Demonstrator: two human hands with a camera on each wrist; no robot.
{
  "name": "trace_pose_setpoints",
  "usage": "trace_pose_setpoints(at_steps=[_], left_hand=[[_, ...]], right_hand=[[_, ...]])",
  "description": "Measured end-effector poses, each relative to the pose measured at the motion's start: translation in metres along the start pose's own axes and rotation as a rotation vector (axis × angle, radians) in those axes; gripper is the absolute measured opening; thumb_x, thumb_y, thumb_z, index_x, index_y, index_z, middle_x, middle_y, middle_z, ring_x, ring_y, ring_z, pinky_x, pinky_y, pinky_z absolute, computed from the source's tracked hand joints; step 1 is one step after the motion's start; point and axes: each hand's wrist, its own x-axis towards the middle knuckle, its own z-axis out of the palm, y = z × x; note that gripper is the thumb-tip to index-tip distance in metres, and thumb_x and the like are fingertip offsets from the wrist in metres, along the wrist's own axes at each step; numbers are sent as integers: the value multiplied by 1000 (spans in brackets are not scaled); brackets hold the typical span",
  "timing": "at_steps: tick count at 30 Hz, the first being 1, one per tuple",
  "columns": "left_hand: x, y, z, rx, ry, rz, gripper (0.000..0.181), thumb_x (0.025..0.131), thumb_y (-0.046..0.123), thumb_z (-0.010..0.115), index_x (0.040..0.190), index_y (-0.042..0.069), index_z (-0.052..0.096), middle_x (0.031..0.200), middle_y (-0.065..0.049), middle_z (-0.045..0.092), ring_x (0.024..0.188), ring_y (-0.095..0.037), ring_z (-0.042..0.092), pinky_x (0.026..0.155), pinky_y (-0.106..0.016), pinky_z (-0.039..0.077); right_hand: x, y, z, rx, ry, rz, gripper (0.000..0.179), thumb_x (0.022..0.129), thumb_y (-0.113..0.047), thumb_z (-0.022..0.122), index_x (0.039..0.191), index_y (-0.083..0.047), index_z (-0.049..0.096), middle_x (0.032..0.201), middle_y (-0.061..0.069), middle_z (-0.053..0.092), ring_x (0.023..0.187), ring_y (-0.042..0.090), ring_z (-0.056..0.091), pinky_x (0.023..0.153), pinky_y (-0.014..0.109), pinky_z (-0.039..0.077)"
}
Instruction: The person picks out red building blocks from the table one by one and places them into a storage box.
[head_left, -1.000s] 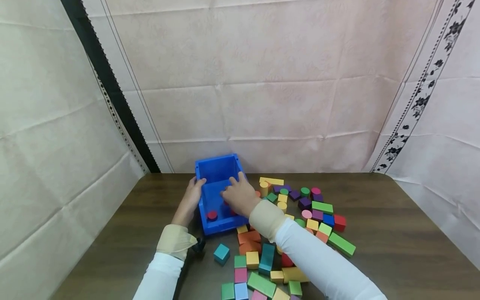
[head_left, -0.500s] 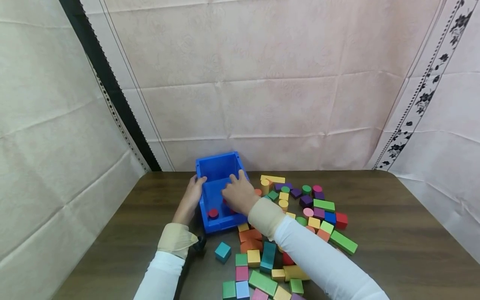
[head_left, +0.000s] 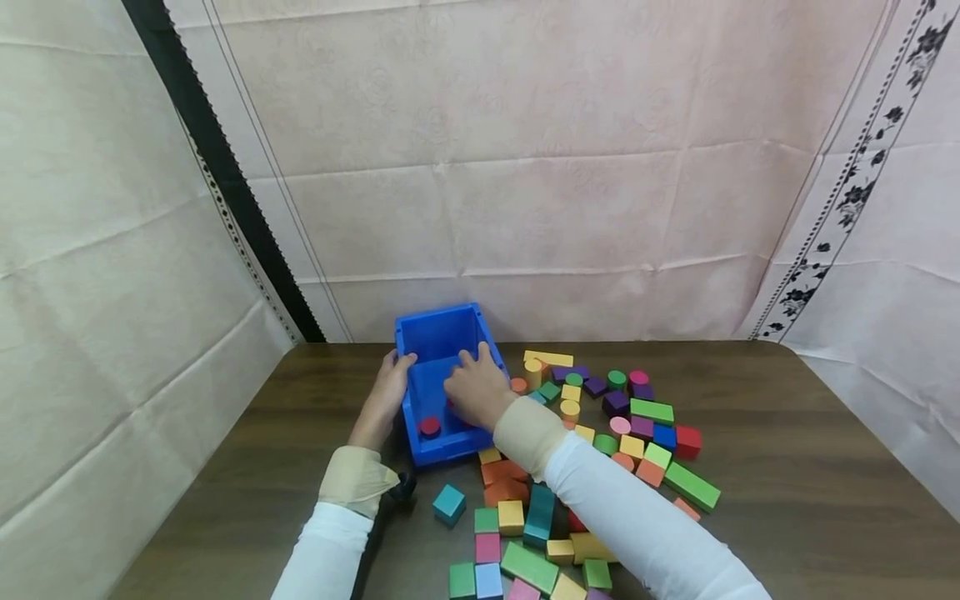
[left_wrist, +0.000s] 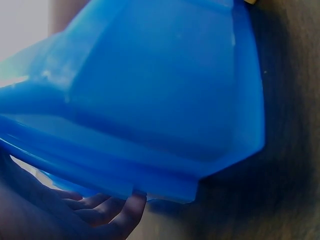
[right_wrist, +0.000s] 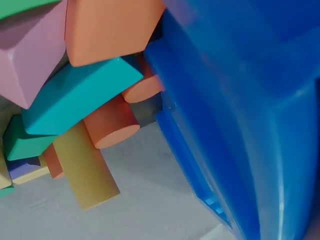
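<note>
A blue plastic bin (head_left: pixel 429 373) stands at the far left part of the table, its long side running away from me. My left hand (head_left: pixel 386 392) grips its left wall, thumb over the rim. In the left wrist view, fingers (left_wrist: pixel 132 207) curl at the bin's edge (left_wrist: pixel 150 85). My right hand (head_left: pixel 480 390) reaches over the right wall into the bin, fingers bent downward; I cannot tell whether they hold anything. A red round block (head_left: pixel 430 427) lies on the bin floor, and bits of red show beside the right hand. The right wrist view shows the bin's side (right_wrist: pixel 225 125) but no fingers.
Many coloured blocks spread right of the bin and toward me, including a green bar (head_left: pixel 692 487), a red block (head_left: pixel 687 442) and a yellow cylinder (right_wrist: pixel 87 167). A teal cube (head_left: pixel 449 505) sits apart near the left forearm. A pale cloth (head_left: pixel 480 167) hangs behind the table.
The view shifts slightly, moving the whole scene a little to the right. Both hands keep their places at the bin.
</note>
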Motion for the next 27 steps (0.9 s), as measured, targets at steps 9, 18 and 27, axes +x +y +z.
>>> trace_pose_setpoints(at_steps=[9,18,27], left_hand=[[-3,-1,-2,7,-6,0,77,112,47,33,169,7,2,173,-26,14,157,-51,20,123,-74,17],[-3,2,-2,10,-11,-1,76,112,46,33,169,8,1,173,-26,13,157,-52,19,122,-74,17],[-4,1,-1,12,-10,0,77,112,47,33,169,7,2,173,-26,15,156,-51,21,123,-73,18]], right_hand=[[1,-3,3,-18,-29,0,45,103,-56,59,133,-27,75,131,0,74,130,26,57,113,53,42],[1,-1,1,22,-40,-5,47,102,-56,61,135,-25,74,131,1,74,130,26,59,116,54,41],[0,-1,0,51,-52,-10,48,103,-56,60,136,-24,73,133,2,73,129,27,61,116,55,41]])
